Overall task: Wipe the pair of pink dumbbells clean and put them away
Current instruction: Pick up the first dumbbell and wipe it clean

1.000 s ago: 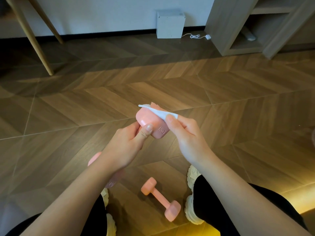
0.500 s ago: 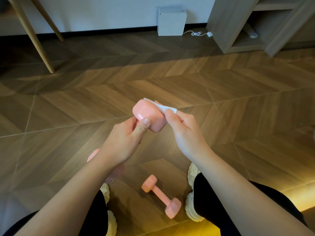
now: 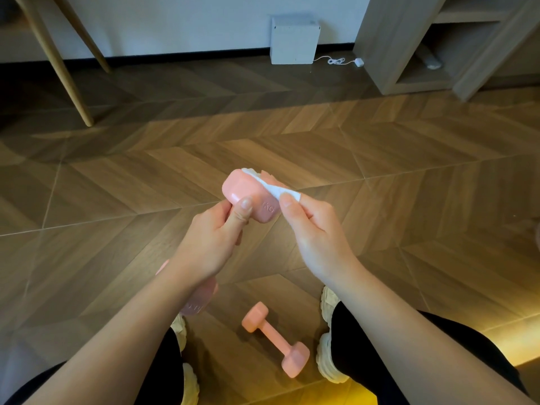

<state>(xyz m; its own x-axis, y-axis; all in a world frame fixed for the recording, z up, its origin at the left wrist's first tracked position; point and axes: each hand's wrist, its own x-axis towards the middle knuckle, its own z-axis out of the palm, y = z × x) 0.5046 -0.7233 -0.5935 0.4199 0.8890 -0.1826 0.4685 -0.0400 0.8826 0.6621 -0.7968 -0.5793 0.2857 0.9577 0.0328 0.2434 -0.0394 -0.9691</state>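
As the person looks down over a wooden floor (image 3: pixel 117 200), two slanted wooden legs (image 3: pixel 58 68) of some furniture stand at the far left, well away from the work.

Nearer the middle, the left hand (image 3: pixel 210 244) grips a pink dumbbell (image 3: pixel 251 197) by its handle, fingers curled round it and the thumb pressed against the upper head. That hold steadies the weight and turns the upper head up towards the cloth. The lower head shows beneath the wrist.

Across the top of that upper head lies a white wipe (image 3: pixel 274 187), draped along its far edge.

Below, on the floor between two pale shoes (image 3: pixel 330 355), a second dumbbell (image 3: pixel 274 339) lies on its side, close by, likely so it can be picked up for its own cleaning.

To the right of the wipe, the right hand (image 3: pixel 315 232) pinches it between thumb and fingers and presses it onto the pink head, which suits rubbing. Wiping looks to be under way, and neither dumbbell is put away yet.

Far back stands a white box (image 3: pixel 293 39) against the wall. At the upper right is an open shelf unit (image 3: pixel 409 54), possibly where the weights belong.
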